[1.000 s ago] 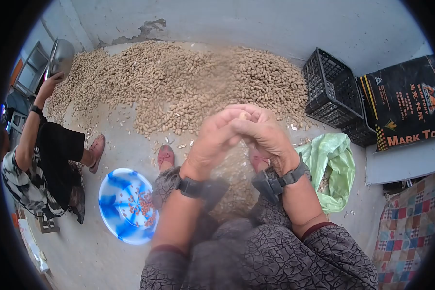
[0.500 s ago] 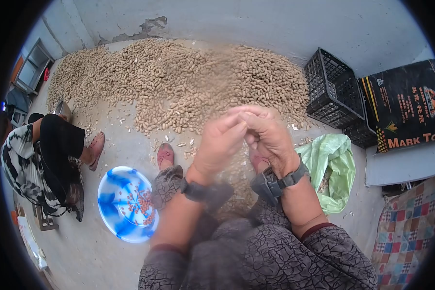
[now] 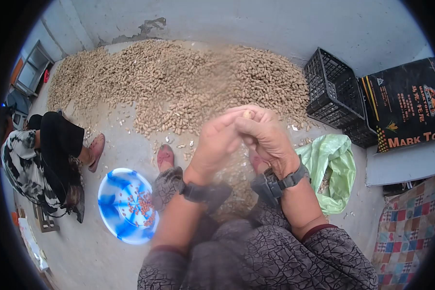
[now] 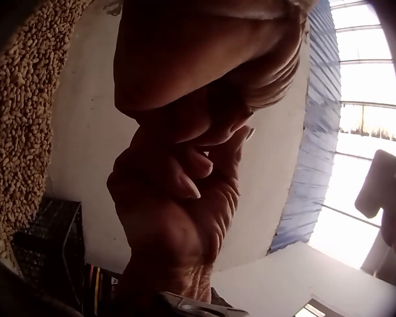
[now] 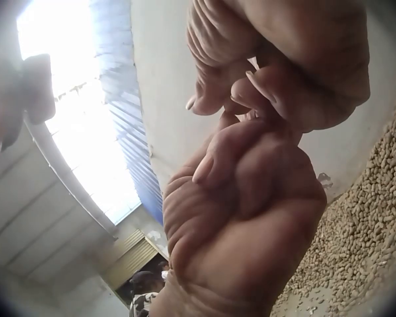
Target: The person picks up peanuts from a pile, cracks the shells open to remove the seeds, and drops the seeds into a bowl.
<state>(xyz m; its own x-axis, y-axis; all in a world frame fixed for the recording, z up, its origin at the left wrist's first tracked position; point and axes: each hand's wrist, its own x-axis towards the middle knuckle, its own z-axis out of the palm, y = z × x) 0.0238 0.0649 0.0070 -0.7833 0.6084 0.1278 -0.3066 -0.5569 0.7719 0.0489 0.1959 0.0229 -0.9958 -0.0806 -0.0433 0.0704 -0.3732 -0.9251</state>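
In the head view my left hand [image 3: 215,145] and right hand [image 3: 269,137] meet in front of my body. A pale peanut [image 3: 248,114] shows at the top, pinched by the right thumb and forefinger, with the left fingers curled against it. The left wrist view shows the left hand [image 4: 204,59] close above, its bent fingers against the right hand [image 4: 178,211]. In the right wrist view the fingertips of the right hand [image 5: 304,59] and left hand [image 5: 251,198] meet; the peanut is hidden there.
A heap of unshelled peanuts [image 3: 169,82] lies along the wall. At left stands a blue-and-white basin [image 3: 113,205] holding reddish kernels, near a seated person [image 3: 38,164]. On the right are a green plastic bag [image 3: 340,169], black crates [image 3: 324,92] and a black printed sack [image 3: 406,104].
The other person's raised metal bowl has come down out of sight. My hands stay together with small finger movements; the peanut, covered half a second ago, shows again above the right thumb.
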